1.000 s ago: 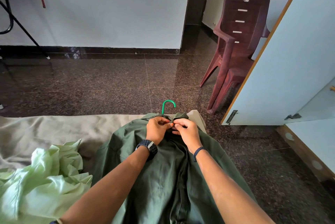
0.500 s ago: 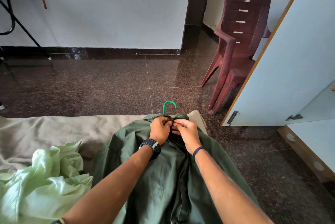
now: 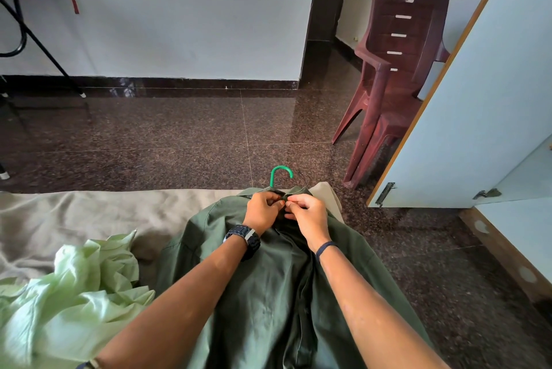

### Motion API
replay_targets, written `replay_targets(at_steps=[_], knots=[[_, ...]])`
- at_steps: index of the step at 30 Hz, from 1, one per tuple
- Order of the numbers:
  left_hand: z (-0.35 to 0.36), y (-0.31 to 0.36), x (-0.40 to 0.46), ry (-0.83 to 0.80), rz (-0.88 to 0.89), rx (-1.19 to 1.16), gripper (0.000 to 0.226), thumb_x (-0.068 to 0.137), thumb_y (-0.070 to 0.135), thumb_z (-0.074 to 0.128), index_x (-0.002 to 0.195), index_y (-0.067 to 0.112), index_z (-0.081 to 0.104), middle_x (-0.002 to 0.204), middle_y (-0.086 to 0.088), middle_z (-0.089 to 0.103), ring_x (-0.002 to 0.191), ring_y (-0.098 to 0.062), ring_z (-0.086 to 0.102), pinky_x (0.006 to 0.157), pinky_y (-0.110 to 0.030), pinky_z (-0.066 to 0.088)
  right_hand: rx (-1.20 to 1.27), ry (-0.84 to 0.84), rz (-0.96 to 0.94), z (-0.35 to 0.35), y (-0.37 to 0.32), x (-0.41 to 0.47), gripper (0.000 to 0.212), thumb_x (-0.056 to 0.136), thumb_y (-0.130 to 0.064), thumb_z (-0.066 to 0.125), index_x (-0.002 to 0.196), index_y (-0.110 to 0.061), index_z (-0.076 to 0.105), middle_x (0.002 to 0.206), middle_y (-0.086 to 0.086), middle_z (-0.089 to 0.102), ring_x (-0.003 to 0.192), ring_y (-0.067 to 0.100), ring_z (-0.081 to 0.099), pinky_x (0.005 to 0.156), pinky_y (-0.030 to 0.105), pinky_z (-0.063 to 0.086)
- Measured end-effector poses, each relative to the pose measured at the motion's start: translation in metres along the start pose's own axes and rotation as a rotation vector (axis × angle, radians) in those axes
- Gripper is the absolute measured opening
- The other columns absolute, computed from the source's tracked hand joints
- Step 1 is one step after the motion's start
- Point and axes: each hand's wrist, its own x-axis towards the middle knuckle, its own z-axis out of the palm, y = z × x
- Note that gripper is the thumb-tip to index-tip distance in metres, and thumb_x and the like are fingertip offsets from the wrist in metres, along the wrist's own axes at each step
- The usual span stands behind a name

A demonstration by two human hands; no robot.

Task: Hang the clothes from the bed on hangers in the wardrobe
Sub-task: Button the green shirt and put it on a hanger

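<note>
Little has changed: both hands, left (image 3: 263, 209) and right (image 3: 309, 213), still pinch the collar of the shirt (image 3: 268, 285) on the bed (image 3: 74, 213), just below the hanger (image 3: 280, 174) hook. Buttoning seems unfinished; hanging waits.

A dark green shirt (image 3: 268, 294) lies flat on the bed (collar toward twelve o'clock). A green hanger hook (image 3: 280, 174) protrudes from the collar. A pale green garment (image 3: 68, 300) sits crumpled at nine o'clock.

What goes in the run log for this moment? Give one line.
step: fastening collar | left hand: pinches dark green shirt collar | right hand: pinches collar | green hanger: inside shirt, hook out | light green garment: waiting on bed
</note>
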Motion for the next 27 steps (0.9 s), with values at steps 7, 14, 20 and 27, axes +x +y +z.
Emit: replay_targets(at_steps=[7,14,20,27], knots=[[-0.004,-0.003,0.001,-0.055,0.04,-0.007,0.014,0.088,0.011,0.063,0.096,0.003,0.071,0.087,-0.01,0.071,0.079,-0.014,0.058,0.078,-0.029,0.046,0.013,-0.034,0.017,-0.002,-0.007,-0.002,0.014,0.088,0.005,0.06,0.08,-0.005,0.064,0.072,0.01,0.063,0.064,0.015,0.064,0.056,0.018,0.055],[-0.006,-0.004,0.002,-0.083,0.029,-0.004,0.016,0.089,0.01,0.061,0.098,0.001,0.071,0.089,-0.012,0.07,0.079,-0.012,0.054,0.078,-0.027,0.043,0.08,-0.127,0.135,-0.006,-0.02,-0.002,0.013,0.09,0.006,0.057,0.082,-0.003,0.059,0.074,0.013,0.06,0.064,0.018,0.061,0.053,0.02,0.055],[-0.006,-0.005,0.001,-0.083,0.052,0.011,0.014,0.09,0.01,0.06,0.095,0.003,0.071,0.083,-0.006,0.068,0.08,-0.014,0.057,0.076,-0.026,0.043,0.108,-0.15,0.224,-0.007,-0.024,0.0,0.015,0.089,0.005,0.058,0.079,-0.005,0.058,0.072,0.013,0.059,0.062,0.018,0.062,0.053,0.023,0.056],[-0.004,-0.004,-0.005,-0.041,0.064,0.022,0.013,0.09,0.01,0.06,0.095,0.003,0.07,0.09,-0.009,0.071,0.082,-0.014,0.059,0.079,-0.025,0.045,0.154,-0.188,0.336,-0.006,-0.032,0.001,0.017,0.091,0.004,0.053,0.077,-0.007,0.055,0.068,0.01,0.053,0.06,0.02,0.058,0.052,0.023,0.055]])
